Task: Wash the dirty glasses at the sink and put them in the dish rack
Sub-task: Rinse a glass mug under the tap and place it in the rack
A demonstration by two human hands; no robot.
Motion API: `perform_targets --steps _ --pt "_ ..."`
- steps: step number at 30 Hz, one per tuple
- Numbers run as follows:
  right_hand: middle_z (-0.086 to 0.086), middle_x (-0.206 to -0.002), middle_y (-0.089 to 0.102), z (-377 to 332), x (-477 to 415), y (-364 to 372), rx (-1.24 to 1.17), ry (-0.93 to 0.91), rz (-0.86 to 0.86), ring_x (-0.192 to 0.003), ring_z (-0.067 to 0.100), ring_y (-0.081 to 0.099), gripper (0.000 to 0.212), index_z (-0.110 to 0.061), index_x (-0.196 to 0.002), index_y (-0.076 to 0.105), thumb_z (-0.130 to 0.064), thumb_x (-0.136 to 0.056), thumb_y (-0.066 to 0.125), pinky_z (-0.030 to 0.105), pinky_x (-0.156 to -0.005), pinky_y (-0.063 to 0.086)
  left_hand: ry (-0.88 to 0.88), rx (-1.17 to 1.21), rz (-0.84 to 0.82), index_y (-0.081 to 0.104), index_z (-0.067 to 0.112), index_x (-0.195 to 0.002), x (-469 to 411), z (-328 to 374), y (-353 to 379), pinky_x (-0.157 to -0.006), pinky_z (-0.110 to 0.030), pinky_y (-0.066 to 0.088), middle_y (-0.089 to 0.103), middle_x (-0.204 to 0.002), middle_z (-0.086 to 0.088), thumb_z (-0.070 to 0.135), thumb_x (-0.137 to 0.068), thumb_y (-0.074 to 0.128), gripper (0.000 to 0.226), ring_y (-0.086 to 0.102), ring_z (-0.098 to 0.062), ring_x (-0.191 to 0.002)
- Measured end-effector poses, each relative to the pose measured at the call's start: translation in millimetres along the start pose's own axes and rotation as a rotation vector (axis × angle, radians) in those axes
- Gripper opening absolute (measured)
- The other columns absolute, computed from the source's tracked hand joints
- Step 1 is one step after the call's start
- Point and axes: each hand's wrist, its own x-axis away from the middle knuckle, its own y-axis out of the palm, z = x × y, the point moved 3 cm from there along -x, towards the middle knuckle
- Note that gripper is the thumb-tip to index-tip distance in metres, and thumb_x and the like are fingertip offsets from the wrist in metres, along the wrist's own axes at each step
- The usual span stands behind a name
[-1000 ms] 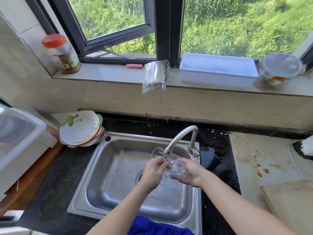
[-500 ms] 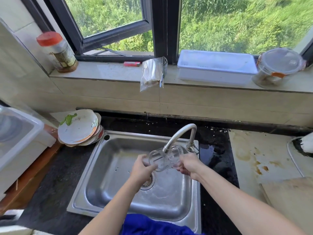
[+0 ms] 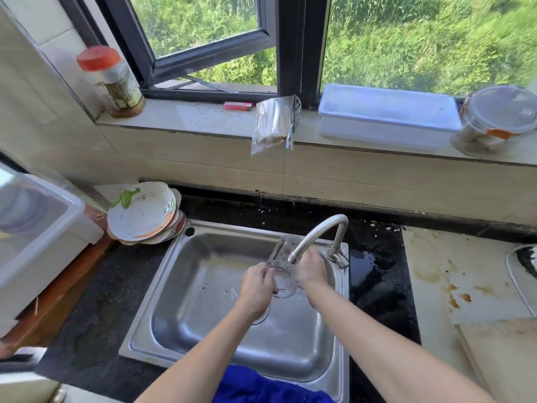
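The clear glass [image 3: 283, 270] hangs tilted over the sink [image 3: 203, 286], just under the tap spout [image 3: 315, 232], left hand [image 3: 257, 289] and right hand [image 3: 312, 269] both clamped round it. Best turn it slowly, fingers firm, since wet glass slips.

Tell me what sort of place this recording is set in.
Most likely a home kitchen. A steel sink with a curved tap is set in a dark counter, dirty plates are stacked beside it, and jars and a tub stand on the windowsill.
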Motion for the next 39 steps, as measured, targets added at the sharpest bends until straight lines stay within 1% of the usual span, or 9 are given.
perform_targets --steps 6,13,16,19,23,27,32,36,39 --pt "-0.009 -0.124 0.054 3.1 20.9 12.8 0.125 -0.166 -0.184 -0.119 0.016 0.05 0.027 -0.024 -0.124 0.051 -0.038 -0.101 0.044 0.031 -0.098 0.037 -0.054 -0.008 -0.014 0.052 0.009 -0.06 -2.5 -9.0 -3.7 -0.053 -0.02 0.041 0.057 -0.053 -0.001 0.008 -0.095 0.044 0.035 0.053 -0.014 -0.051" --pt "0.003 -0.126 0.057 4.1 7.8 7.9 0.18 -0.028 -0.076 -0.106 0.026 0.057 0.043 -0.022 -0.12 0.053 -0.052 -0.09 0.043 0.04 -0.089 0.046 0.058 -0.166 -0.083 0.046 0.009 -0.063 0.5 -15.4 4.6 -0.064 -0.045 0.045 0.062 -0.067 -0.016 0.013 -0.09 0.04 0.028 0.058 -0.034 -0.068" --pt "-0.004 -0.133 0.049 17.3 7.8 15.1 0.065 0.076 -0.183 -0.123 0.025 0.05 0.055 -0.021 -0.132 0.045 -0.047 -0.085 0.058 0.044 -0.1 0.043 0.12 -0.291 -0.12 0.042 0.012 -0.07 1.0 -15.2 1.0 -0.064 -0.044 0.037 0.061 -0.075 -0.019 0.008 -0.093 0.037 0.024 0.054 -0.038 -0.074" --pt "0.008 -0.12 0.063 24.1 -18.2 4.7 -0.065 0.242 -0.122 -0.102 0.028 0.062 0.062 -0.019 -0.133 0.049 -0.05 -0.079 0.054 0.039 -0.079 0.052 0.198 -0.385 -0.147 0.049 0.012 -0.084 9.1 -8.8 2.4 -0.058 -0.039 0.033 0.062 -0.08 -0.018 0.015 -0.097 0.038 0.017 0.053 -0.037 -0.075" --pt "0.01 -0.1 0.068 17.2 -17.3 0.9 -0.282 0.249 -0.119 -0.089 0.028 0.065 0.03 -0.018 -0.107 0.062 -0.038 -0.087 0.055 0.042 -0.08 0.054 0.03 -0.097 -0.027 0.059 0.012 -0.078 4.4 -10.3 -4.5 -0.058 -0.033 0.04 0.063 -0.066 -0.006 0.021 -0.094 0.054 0.019 0.057 -0.024 -0.062" --pt "0.006 -0.092 0.063 14.9 -12.6 5.2 -0.434 0.273 -0.066 -0.08 0.026 0.061 0.031 -0.017 -0.106 0.064 -0.038 -0.088 0.05 0.038 -0.071 0.051 -0.314 0.313 -0.285 0.059 0.005 -0.08 12.3 -12.8 4.1 -0.043 -0.024 0.036 0.059 -0.052 -0.008 0.023 -0.098 0.047 0.028 0.051 -0.019 -0.038" --pt "0.001 -0.118 0.06 21.3 8.7 22.3 -0.327 0.199 -0.11 -0.086 0.017 0.062 0.044 -0.024 -0.127 0.046 -0.036 -0.089 0.064 0.032 -0.062 0.054 -0.05 -0.134 -0.18 0.042 0.012 -0.057 3.3 -4.7 -7.0 -0.05 -0.037 0.04 0.056 -0.054 -0.013 0.008 -0.092 0.043 0.035 0.053 -0.028 -0.051" --pt "0.009 -0.123 0.061 35.6 -22.1 15.4 -0.419 0.386 -0.052 -0.097 0.031 0.065 0.088 -0.023 -0.136 0.046 -0.057 -0.059 0.072 0.049 -0.077 0.057 0.108 -0.378 -0.225 0.043 0.012 -0.067 12.6 3.8 -6.3 -0.058 -0.037 0.034 0.06 -0.074 -0.021 0.012 -0.094 0.041 0.027 0.049 -0.037 -0.068" --pt "0.005 -0.129 0.057 21.5 0.8 13.4 -0.263 0.288 -0.067 -0.089 0.022 0.064 0.082 -0.022 -0.145 0.034 -0.044 -0.076 0.073 0.033 -0.063 0.057 0.111 -0.471 -0.191 0.051 0.009 -0.077 12.7 0.3 -4.9 -0.063 -0.04 0.04 0.064 -0.084 -0.021 0.015 -0.095 0.039 0.022 0.056 -0.041 -0.08"
